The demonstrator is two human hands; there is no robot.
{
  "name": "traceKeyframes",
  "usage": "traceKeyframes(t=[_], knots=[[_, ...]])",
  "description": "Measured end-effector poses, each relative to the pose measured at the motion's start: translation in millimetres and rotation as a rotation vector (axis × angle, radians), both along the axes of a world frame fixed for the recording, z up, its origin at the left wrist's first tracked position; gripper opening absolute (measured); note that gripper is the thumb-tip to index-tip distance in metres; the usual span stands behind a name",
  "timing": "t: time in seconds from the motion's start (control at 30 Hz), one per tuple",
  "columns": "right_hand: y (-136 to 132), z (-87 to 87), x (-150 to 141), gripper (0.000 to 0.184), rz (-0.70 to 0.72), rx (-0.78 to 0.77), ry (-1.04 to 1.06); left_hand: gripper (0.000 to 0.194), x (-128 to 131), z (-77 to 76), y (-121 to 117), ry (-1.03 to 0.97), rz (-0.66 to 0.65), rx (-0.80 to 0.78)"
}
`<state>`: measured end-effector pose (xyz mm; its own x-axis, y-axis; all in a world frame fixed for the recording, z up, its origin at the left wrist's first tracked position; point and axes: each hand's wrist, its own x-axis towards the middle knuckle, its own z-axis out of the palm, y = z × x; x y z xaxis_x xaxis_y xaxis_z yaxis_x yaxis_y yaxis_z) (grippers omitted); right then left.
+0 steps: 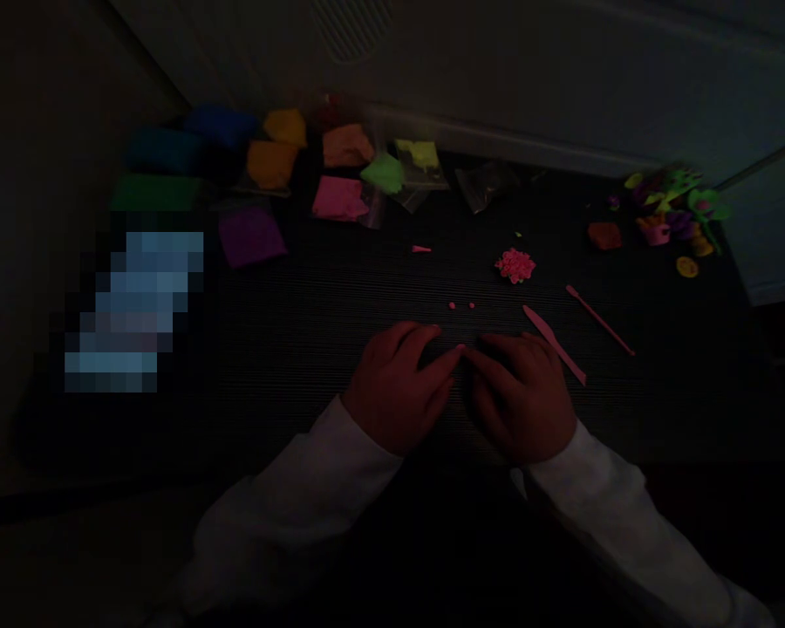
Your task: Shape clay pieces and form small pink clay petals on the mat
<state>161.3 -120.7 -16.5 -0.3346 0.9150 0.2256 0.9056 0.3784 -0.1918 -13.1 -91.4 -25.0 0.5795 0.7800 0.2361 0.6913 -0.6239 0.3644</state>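
My left hand (399, 384) and my right hand (523, 392) meet low over the dark table, fingers bent. A tiny piece of pink modelling clay (460, 347) is pinched where their fingertips come together. Just beyond lie two small pink clay balls, the left ball (452, 305) and the right ball (472, 305). A ruffled pink clay flower (515, 265) sits farther back. To its left is a small pink cone-shaped piece (421, 249). Beside my right hand rests a pink clay knife (555, 345), and past it a thin pink stick tool (600, 319).
Bagged clay lines the back, including a purple pack (253, 235), a pink pack (340, 199) and an orange pack (271, 164). A lit, pixelated screen (137, 305) is at left. Finished colourful clay figures (677, 209) and a reddish lump (604, 235) stand back right. The light is very dim.
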Motion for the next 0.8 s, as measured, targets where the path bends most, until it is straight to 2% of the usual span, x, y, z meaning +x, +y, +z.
traceKeyframes(t=[0.3,0.53,0.8], knots=[[0.8,-1.2,-0.5,0.029,-0.013,0.002,0.027,0.035,1.4,2.7,-1.0,0.034,0.031,-0.03],[1.7,0.0,-2.4,0.033,-0.025,-0.039,-0.005,0.036,1.8,2.9,-0.2,0.017,0.026,-0.041],[2.2,-1.7,-0.1,0.031,-0.023,-0.044,0.081,0.037,1.9,2.8,-0.2,0.013,0.028,-0.034]])
